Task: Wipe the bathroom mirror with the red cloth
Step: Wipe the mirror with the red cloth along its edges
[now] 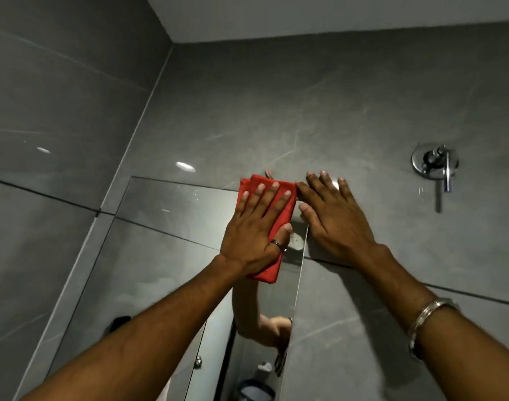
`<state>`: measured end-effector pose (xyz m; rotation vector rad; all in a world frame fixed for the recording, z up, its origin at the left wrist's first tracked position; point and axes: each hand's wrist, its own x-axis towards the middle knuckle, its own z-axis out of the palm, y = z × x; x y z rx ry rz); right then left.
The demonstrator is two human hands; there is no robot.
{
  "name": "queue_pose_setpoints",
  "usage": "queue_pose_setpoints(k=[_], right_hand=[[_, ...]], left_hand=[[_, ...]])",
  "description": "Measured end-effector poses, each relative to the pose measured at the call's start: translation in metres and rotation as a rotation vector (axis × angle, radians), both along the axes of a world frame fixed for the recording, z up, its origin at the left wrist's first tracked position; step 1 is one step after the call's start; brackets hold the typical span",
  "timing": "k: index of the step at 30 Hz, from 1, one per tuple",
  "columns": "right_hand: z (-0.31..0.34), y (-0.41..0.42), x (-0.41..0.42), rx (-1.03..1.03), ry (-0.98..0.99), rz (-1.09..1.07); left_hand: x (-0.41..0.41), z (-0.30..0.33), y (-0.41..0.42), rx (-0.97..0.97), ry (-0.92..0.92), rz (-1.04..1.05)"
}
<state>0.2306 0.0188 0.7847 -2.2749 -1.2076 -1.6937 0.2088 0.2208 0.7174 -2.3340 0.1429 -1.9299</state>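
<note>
Fingers (264, 198) spread flat atop red cloth (269, 267), pressing mirror (166, 256).

Chrome shower valve (434, 164) on grey tiled wall (348, 105).

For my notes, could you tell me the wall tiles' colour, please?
Dark grey wall tiles with faint pale veining; head view.
</note>
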Motion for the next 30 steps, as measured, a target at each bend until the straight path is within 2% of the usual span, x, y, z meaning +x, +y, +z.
queue_pose_setpoints(k=[7,12,21,30], right_hand=[[0.050,0.044,-0.011,-0.201,-0.046,-0.030],[0.070,0.093,-0.011,-0.263,-0.123,-0.025],[0.077,0.187,-0.014,-0.281,-0.222,0.001],[0.084,0.248,-0.007,-0.237,-0.337,-0.098]], left_hand=[[-0.006,0.004,0.044,-0.043,-0.037,0.032],[-0.010,0.005,0.082,-0.087,-0.048,0.051],[-0.018,-0.003,0.163,-0.183,-0.105,0.058],[-0.043,-0.006,0.243,-0.232,-0.059,0.022]])
